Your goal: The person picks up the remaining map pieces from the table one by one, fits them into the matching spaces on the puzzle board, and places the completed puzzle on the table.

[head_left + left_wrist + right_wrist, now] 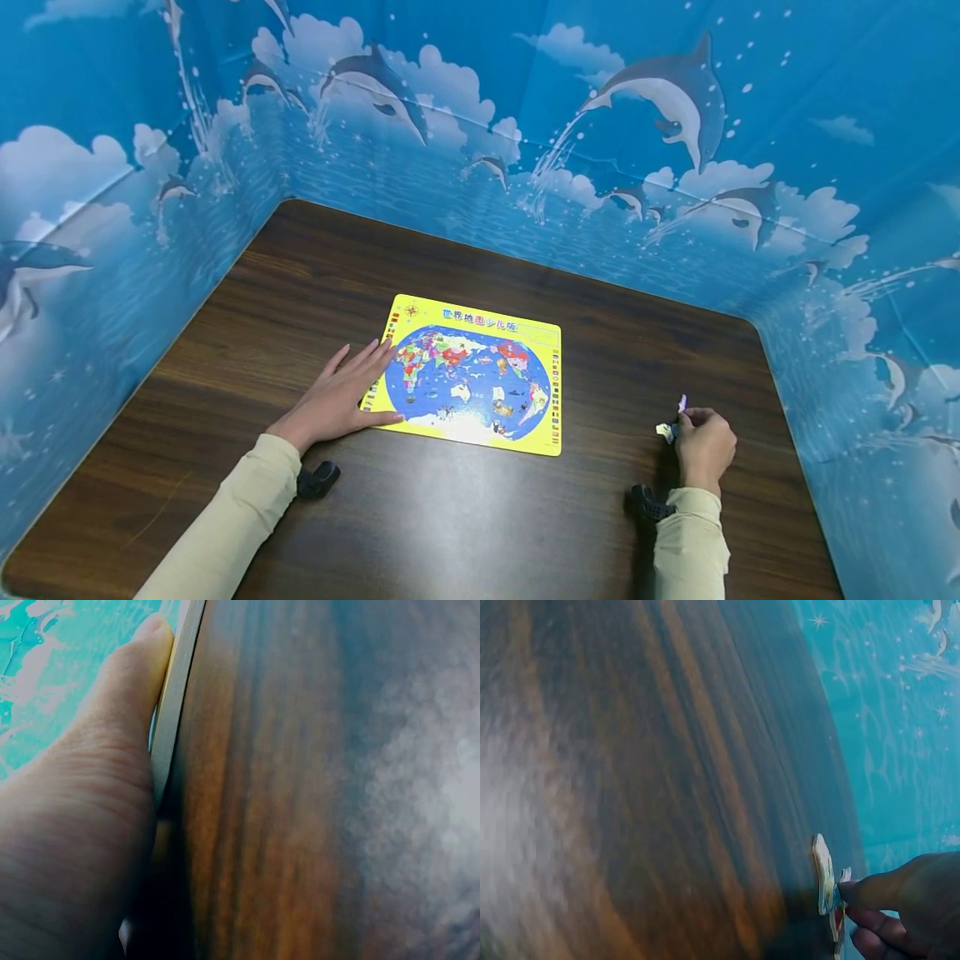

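A yellow-bordered world map puzzle board [540, 333] lies flat on the table, printed with a blue oval map and rows of flags. My left hand [341, 402] rests on its left side, fingers stretched out; in the left wrist view the thumb lies along the board's edge [174, 697]. Off to the right, my right hand [707, 446] pinches a few small flat puzzle pieces [665, 432] between thumb and fingers. In the right wrist view, a pale puzzle piece [823, 874] stands edge-on beside the thumb; the hand partly hides the others.
The dark wood-grain table [480, 517] has rounded corners. A blue curtain [465, 192] printed with dolphins and clouds surrounds its back and sides. Glare shows on the table's front middle. Each wrist wears a black camera mount [318, 480].
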`<move>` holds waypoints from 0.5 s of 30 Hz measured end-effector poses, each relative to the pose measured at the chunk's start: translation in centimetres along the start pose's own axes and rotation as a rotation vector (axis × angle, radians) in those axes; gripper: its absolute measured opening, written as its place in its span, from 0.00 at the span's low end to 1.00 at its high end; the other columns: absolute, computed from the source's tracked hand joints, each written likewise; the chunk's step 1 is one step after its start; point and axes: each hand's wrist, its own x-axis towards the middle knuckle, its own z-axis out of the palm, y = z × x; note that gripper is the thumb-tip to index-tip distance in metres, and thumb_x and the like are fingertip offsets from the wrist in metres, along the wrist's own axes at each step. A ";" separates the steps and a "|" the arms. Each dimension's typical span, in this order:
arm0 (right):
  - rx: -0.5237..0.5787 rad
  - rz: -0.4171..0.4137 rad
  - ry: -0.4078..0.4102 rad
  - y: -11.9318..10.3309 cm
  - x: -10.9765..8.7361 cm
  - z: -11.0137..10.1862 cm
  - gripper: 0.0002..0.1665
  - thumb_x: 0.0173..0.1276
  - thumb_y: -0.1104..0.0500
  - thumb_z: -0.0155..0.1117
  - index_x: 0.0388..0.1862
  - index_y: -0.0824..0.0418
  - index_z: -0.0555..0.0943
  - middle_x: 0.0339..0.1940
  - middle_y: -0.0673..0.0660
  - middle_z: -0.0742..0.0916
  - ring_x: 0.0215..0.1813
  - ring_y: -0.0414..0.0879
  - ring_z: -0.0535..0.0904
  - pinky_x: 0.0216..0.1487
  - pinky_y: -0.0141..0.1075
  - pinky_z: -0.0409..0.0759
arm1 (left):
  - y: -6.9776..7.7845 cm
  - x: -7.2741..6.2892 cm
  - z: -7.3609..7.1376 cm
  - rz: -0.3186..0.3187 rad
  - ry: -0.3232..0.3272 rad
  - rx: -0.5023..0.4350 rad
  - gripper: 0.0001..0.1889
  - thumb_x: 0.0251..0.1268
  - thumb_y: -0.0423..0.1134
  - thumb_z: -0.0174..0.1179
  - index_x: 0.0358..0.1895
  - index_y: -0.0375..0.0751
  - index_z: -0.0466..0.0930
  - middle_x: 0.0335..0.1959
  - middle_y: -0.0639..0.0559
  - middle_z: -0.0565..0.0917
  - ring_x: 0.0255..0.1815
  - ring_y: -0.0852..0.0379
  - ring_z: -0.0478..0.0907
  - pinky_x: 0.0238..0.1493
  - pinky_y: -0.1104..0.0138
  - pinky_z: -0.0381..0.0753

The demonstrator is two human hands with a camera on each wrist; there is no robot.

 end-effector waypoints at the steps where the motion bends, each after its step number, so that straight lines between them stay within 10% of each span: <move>1: -0.015 -0.018 -0.003 0.1 0.1 0.0 0.11 0.74 0.66 0.63 0.44 0.75 0.84 0.42 0.75 0.87 0.46 0.73 0.80 0.50 0.64 0.72 | 0.0 0.0 0.0 0.000 0.000 0.000 0.60 0.60 0.78 0.58 0.85 0.44 0.47 0.86 0.46 0.49 0.86 0.44 0.41 0.82 0.44 0.32; 15: -0.280 -0.510 -0.038 1.0 1.3 -0.7 0.14 0.60 0.70 0.63 0.15 0.70 0.75 0.21 0.73 0.79 0.28 0.77 0.78 0.28 0.67 0.73 | 0.0 0.1 0.1 -0.004 -0.006 0.002 0.60 0.59 0.77 0.59 0.85 0.44 0.47 0.86 0.46 0.49 0.86 0.44 0.41 0.82 0.44 0.32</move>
